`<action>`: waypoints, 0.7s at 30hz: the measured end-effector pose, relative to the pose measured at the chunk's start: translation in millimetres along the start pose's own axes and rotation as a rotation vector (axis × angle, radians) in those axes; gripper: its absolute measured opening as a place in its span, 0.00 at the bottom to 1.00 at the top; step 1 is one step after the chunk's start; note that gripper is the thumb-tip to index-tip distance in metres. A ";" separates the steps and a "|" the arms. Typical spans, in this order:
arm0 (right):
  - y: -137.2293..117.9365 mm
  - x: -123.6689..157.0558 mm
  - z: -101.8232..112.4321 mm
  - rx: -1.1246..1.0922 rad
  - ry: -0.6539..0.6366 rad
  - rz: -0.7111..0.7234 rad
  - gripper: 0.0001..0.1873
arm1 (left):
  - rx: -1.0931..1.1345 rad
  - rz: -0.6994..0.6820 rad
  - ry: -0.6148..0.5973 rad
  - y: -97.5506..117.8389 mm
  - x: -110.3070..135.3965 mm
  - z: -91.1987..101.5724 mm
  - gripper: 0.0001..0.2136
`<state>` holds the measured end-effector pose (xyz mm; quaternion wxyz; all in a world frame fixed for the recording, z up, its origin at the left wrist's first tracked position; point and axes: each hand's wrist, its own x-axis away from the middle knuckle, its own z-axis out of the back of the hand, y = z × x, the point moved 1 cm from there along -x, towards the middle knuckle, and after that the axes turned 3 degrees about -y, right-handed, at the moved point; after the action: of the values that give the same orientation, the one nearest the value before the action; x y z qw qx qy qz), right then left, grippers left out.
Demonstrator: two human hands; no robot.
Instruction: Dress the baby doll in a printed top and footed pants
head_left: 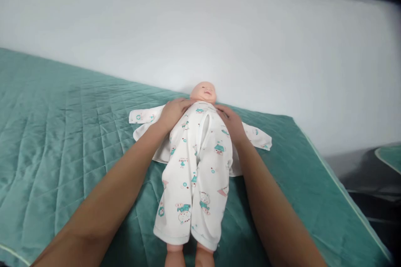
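Teal quilted cover (62, 133) runs from 9 to 5 o'clock, with a plain white wall (219, 29) at 12 and dark floor (360, 171) at 3. Baby doll (203, 91) lies face up mid-cover, head to 12, bare feet to 6. White cartoon-print garment (194, 175) is spread over it, sleeves out to 10 and 2. Left hand (173, 112) and right hand (231, 122) lie palm-down on the shoulders, fingers bent over the cloth; cannot tell if they pinch it.
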<state>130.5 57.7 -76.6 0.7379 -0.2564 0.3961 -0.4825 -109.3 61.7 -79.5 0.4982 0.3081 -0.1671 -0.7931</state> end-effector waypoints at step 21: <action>-19.2 88.0 -1.7 0.092 0.215 -0.174 0.23 | -0.307 -0.027 0.090 -0.2 83.4 -2.2 0.21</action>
<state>138.8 -30.5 -92.6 0.6575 -0.2026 0.4267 -0.5870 -134.2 -12.6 -108.1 0.5357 0.2655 -0.0172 -0.8014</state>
